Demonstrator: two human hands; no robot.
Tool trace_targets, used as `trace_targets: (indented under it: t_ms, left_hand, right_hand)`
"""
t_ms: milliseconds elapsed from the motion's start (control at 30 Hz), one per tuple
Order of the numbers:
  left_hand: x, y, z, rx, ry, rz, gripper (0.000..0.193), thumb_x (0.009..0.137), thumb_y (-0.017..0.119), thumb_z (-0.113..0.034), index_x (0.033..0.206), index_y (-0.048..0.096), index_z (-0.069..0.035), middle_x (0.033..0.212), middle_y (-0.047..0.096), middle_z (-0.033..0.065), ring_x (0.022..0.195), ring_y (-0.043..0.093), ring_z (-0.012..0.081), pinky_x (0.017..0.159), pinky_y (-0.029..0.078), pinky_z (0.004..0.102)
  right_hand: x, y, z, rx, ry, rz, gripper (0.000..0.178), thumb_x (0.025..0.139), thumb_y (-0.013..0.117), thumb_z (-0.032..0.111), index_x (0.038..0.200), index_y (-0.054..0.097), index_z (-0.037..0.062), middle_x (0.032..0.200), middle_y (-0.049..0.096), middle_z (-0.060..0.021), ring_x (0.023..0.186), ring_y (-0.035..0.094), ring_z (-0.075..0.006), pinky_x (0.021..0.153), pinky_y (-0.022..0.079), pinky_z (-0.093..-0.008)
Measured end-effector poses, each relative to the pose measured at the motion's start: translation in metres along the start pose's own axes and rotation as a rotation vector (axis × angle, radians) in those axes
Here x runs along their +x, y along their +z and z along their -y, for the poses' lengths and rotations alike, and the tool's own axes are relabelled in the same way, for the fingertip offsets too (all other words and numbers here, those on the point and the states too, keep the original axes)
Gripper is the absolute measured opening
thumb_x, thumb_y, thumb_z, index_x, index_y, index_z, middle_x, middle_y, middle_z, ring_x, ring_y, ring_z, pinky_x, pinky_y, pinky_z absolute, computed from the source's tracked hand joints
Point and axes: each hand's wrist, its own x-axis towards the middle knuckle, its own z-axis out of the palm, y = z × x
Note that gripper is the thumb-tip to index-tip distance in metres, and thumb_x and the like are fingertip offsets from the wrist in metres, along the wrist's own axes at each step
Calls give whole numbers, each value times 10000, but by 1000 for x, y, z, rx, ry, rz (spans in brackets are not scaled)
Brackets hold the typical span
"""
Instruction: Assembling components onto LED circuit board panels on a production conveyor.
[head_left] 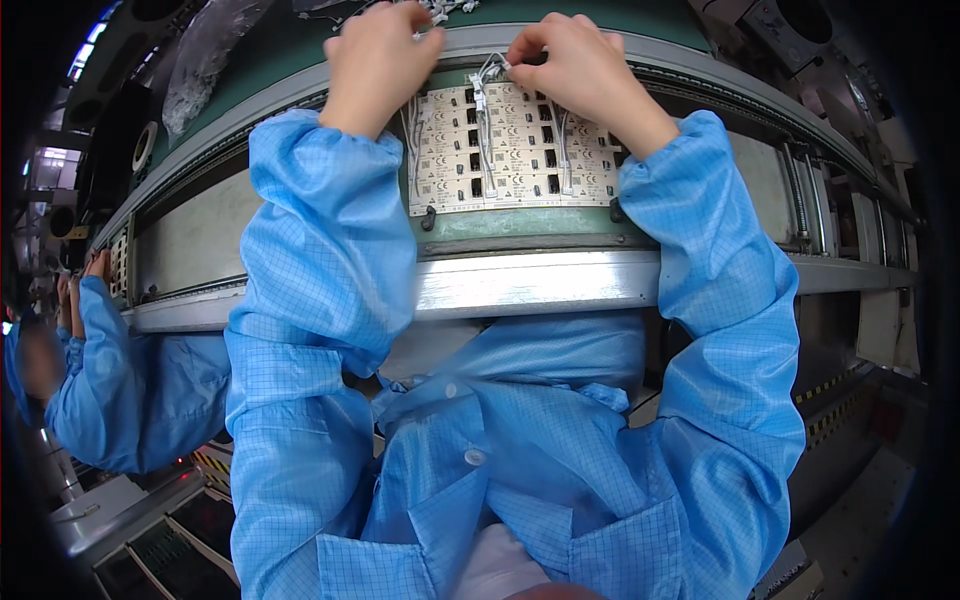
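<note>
A panel of white circuit boards with rows of black components lies on a green carrier in front of me. Several white cables with small connectors run down across the boards. At the panel's far edge, my right hand pinches a white cable between thumb and fingers. My left hand is beyond the far left corner, fingers curled beside a pile of loose white cable connectors. What its fingertips hold, if anything, I cannot make out.
Metal rails of a conveyor line run along the near and far sides. A clear plastic bag sits on the green surface at the far left. To my left, a co-worker in a blue sleeve handles another panel.
</note>
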Motion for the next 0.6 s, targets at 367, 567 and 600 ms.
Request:
trace_targets:
  t_ms: [367,567,600]
  left_hand:
    - [7,-6,30,111,-285,239,306,847,723,-365,1064,790,-160,981,782,71,968,729,285,880,469,496]
    - [6,-2,38,-75,-121,241,251,860,743,-225,1071,770,-91,960,771,69,882,739,228,825,552,339]
    - [5,-3,42,-120,-50,259,234,870,738,-188,1069,762,-68,956,760,72,884,729,229,820,553,343]
  right_hand:
    - [13,2,0,44,35,-157,249,849,654,245,1006,739,71,1058,670,-138,1123,577,-341,992,404,-466]
    - [12,2,-4,69,10,-207,226,871,646,250,977,742,75,1033,674,-139,1110,584,-342,981,404,-456]
    - [13,3,-7,93,-3,-214,222,875,645,253,965,743,75,1028,675,-140,1107,586,-342,978,404,-455]
